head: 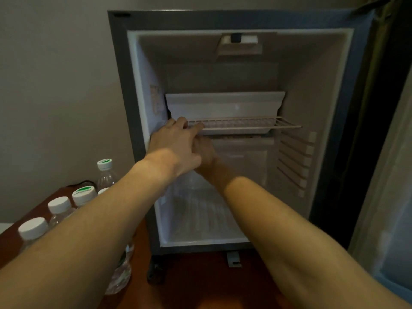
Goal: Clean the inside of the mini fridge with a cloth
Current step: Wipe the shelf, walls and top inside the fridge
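Observation:
The mini fridge [133, 85] stands open in front of me, its pale inside lit dimly. A white wire shelf [256, 126] runs across the middle, under a white plastic tray [225, 105]. My left hand [176, 141] reaches in and grips the shelf's front left corner, fingers curled over the wires. My right hand [206, 152] is just below it, under the shelf's left end; its fingers are hidden behind my left hand. No cloth is in view.
Several capped water bottles [33, 228] stand on the wooden table [200, 286] left of the fridge. Shelf rails [296, 161] line the fridge's right inner wall. The open door [383, 197] hangs at the right.

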